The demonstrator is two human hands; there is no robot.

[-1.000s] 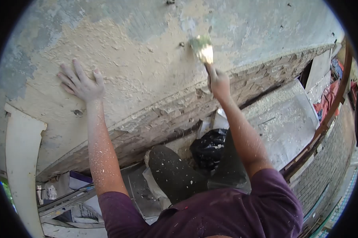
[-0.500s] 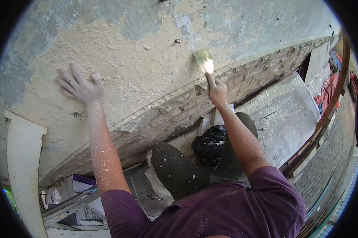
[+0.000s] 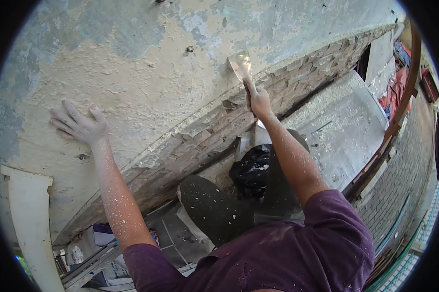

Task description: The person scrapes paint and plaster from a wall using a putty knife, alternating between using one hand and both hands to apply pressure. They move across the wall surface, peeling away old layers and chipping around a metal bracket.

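Note:
My right hand [image 3: 259, 102] is closed round the dark handle of a paint scraper [image 3: 241, 65]. Its wide metal blade lies against the wall [image 3: 146, 92], just above the stone ledge. The wall's cream paint is rough and flaking, with blue-grey patches showing higher up. Dusty with white powder, my left hand [image 3: 83, 125] rests on the wall with its fingers spread, holding nothing. White flecks cover both forearms.
Rough stone cladding [image 3: 219, 117] runs along the wall's foot. A black plastic bag [image 3: 251, 170] sits by my knees. A flake-strewn grey sheet [image 3: 346, 131] lies at right. One bolt [image 3: 189, 49] sticks out of the wall. A white panel [image 3: 29, 209] leans at lower left.
The view has shifted, so wall features appear further left. Relative to the wall bolt, the scraper has moved rightward along the wall. My left hand stays spread on the wall.

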